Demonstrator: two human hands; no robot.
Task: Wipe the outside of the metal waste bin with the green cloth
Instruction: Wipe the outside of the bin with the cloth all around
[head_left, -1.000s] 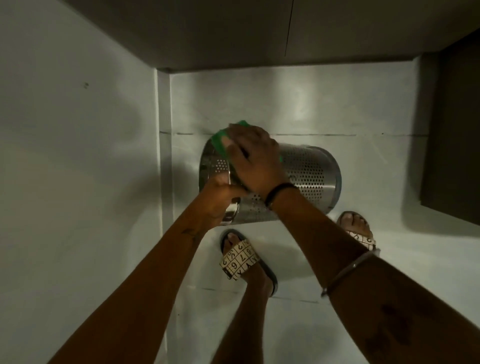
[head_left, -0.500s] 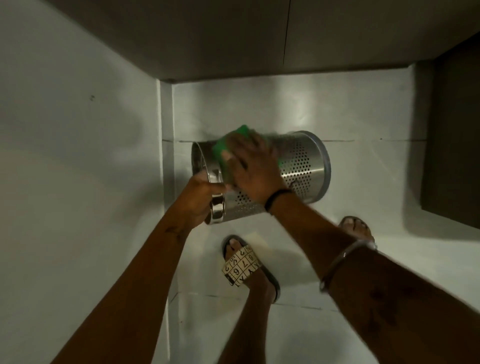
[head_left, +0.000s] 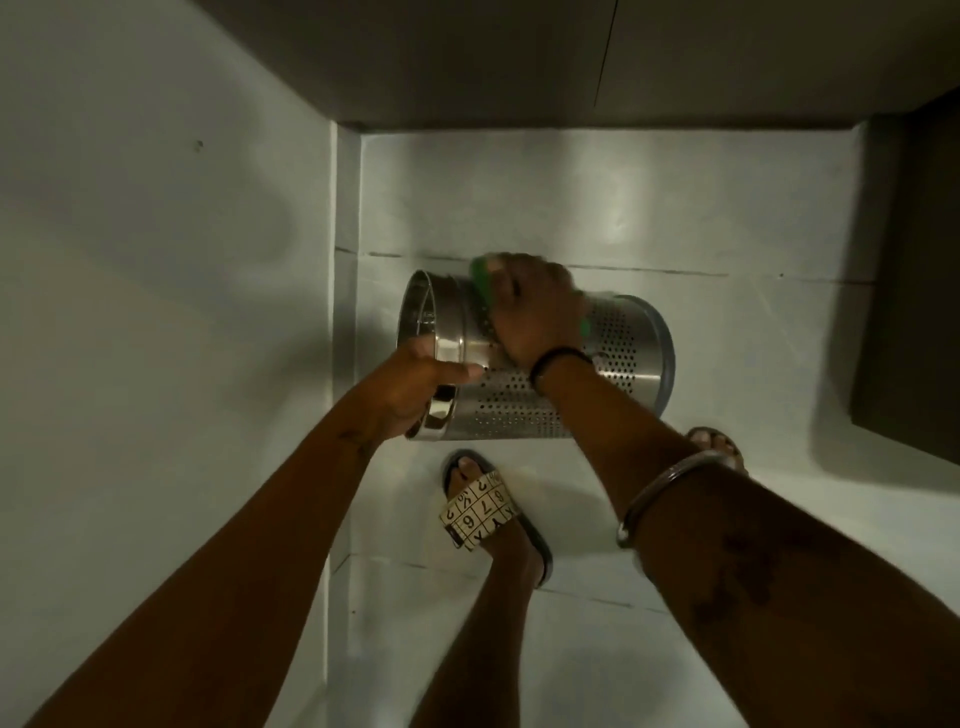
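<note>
A perforated metal waste bin is held on its side above the floor, its open rim toward the left wall. My left hand grips the shiny rim at the lower left. My right hand lies flat on the upper side of the bin and presses the green cloth against it. Only the cloth's edges show, at the fingertips and beside the wrist.
A white wall runs close along the left. A dark cabinet stands at the right, and dark panels close off the far side. My sandalled feet stand on the pale tiled floor below the bin.
My right hand and the cloth have slid along the bin's upper side, away from the rim toward the middle. The bin has turned a little in my left hand's grip.
</note>
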